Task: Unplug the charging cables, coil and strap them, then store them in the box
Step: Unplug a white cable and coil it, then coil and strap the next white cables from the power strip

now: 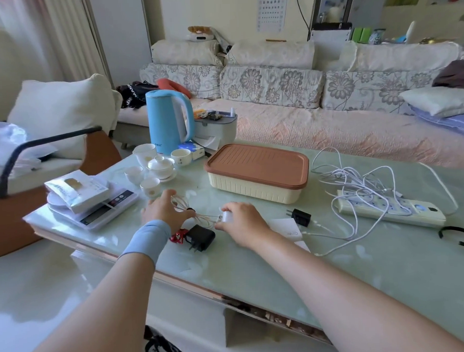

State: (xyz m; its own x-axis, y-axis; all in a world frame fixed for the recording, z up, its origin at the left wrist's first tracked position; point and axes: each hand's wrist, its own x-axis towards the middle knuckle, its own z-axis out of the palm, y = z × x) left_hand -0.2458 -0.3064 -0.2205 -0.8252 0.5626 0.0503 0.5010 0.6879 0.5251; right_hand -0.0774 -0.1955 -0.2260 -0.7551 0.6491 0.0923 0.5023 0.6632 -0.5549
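Observation:
A coiled white cable lies on the glass table in front of me. My left hand, with a blue wristband, grips the coil at a dark strap. My right hand pinches the white charger plug at the coil's end. A black adapter with a red tie lies just below the hands. The cream box with a brown lid sits closed behind them. To the right, tangled white cables lie over a cream power strip. Another small black adapter lies between.
A blue kettle, white tea cups and a kitchen scale with packets stand at the left. Black straps lie at the far right. White paper lies under my right wrist. A sofa runs behind the table.

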